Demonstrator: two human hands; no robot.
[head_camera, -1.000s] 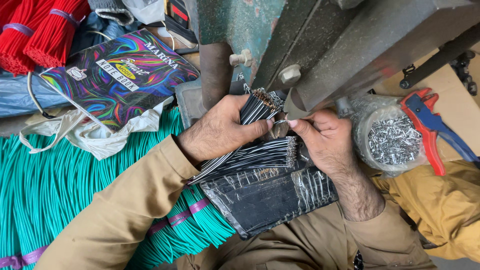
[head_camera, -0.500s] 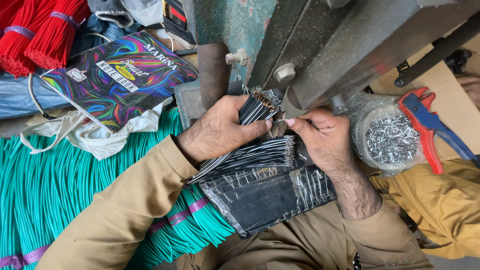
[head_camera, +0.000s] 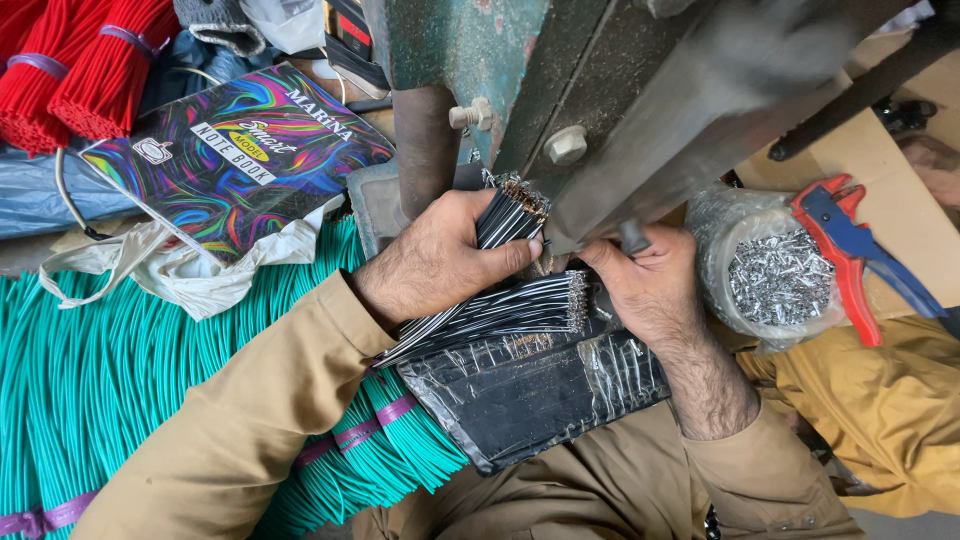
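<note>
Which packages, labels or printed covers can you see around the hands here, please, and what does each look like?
Notebook with a glossy cover: upper left, lying flat, rectangular, black with rainbow swirls and a white label strip.
Clear plastic bag of small silver metal pieces: right of the right hand, rounded, open-topped.
Black plastic-wrapped flat pad: below both hands, shiny, taped.
White crumpled plastic bag: below the notebook, on the green wires.

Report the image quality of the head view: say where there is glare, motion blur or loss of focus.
Head view: even daylight, no hard shadows. Glare streaks the black plastic wrap and sparkles on the bag of metal pins. The grey machine arm at top right is smeared by blur. The left hand, the black wire bundle and the right hand are sharp.
</note>
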